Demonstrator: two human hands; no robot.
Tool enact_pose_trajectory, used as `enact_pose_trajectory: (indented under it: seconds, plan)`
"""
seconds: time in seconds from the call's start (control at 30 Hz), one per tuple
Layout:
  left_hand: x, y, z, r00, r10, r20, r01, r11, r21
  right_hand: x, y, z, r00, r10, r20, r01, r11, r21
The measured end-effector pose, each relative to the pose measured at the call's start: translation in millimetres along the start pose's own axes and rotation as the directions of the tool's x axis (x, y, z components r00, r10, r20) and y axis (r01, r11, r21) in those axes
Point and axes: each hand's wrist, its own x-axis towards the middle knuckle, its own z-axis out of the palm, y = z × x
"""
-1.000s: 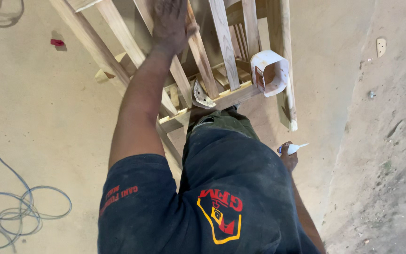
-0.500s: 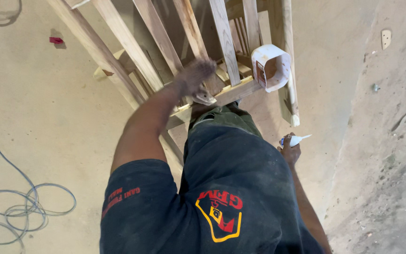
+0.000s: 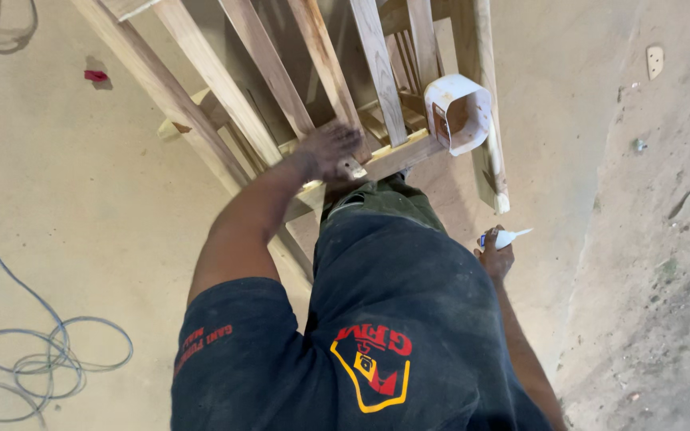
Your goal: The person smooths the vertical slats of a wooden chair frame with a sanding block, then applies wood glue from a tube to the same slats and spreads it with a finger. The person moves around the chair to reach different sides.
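Pressing the left hand flat with open fingers on the wooden frame could tip it; the right hand, closed around a small white tube by the hip, might squeeze glue out.

The left arm stretches forward, bare below a dark sleeve, elbow slightly bent. The left hand lies palm down with fingers curled over (grip hidden from above). The right arm hangs straight down by the hip. The right hand is closed in a fist.
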Motion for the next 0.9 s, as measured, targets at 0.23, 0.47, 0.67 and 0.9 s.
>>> enact_pose_trajectory:
  seconds: [0.23,0.47,0.67,0.9]
  plan:
    - [-18,-60,-26,0.811,-0.514,-0.279,0.431,0.848,-0.31,3,-10,10,0.995,-0.08,0.052,0.08,0.997,0.006]
    - [-1,-20,-19,0.92,-0.326,-0.217,0.305,0.944,-0.127,8,-23,29,0.977,-0.178,0.118,0.174,0.984,0.045]
    - [14,33,-5,0.96,-0.219,-0.173,0.171,0.951,-0.257,14,-43,43,0.962,-0.212,0.171,0.208,0.977,0.041]
    - [43,110,-49,0.907,-0.389,-0.164,-0.13,0.113,-0.985,6,-101,84,0.744,-0.375,0.553,0.363,0.922,0.136]
